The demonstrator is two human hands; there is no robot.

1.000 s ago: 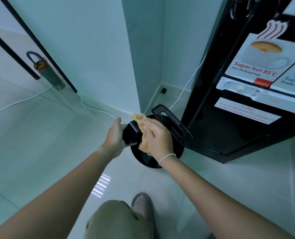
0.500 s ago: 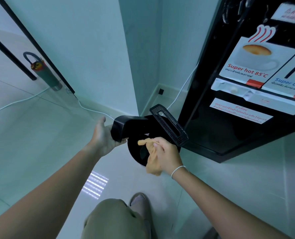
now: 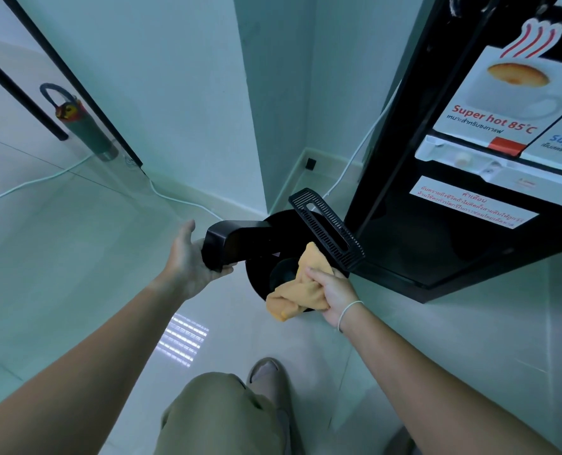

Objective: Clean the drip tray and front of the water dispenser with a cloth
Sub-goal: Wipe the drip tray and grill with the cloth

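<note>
My left hand (image 3: pixel 191 261) grips one end of the black drip tray (image 3: pixel 237 246), which is held out in the air over a round black bin (image 3: pixel 256 277) on the floor. My right hand (image 3: pixel 330 289) is closed on a bunched orange cloth (image 3: pixel 301 290), just right of the tray and apart from it. The slotted black grille (image 3: pixel 325 226) leans across the bin's far rim. The black water dispenser (image 3: pixel 437 224) stands on the right, its "Super hot 85°C" label (image 3: pixel 503 100) above the white tap bar (image 3: pixel 490 164).
A white wall corner (image 3: pixel 250 126) juts out behind the bin. White cables (image 3: pixel 174 198) run along the skirting. A green umbrella (image 3: pixel 82 126) leans by a black-framed glass panel at far left. My knee (image 3: pixel 220 415) and shoe (image 3: pixel 268 372) are below on pale floor tiles.
My right hand with the cloth has come off the tray and dropped to the right, beside the bin. My left hand has turned the tray so its open side shows.
</note>
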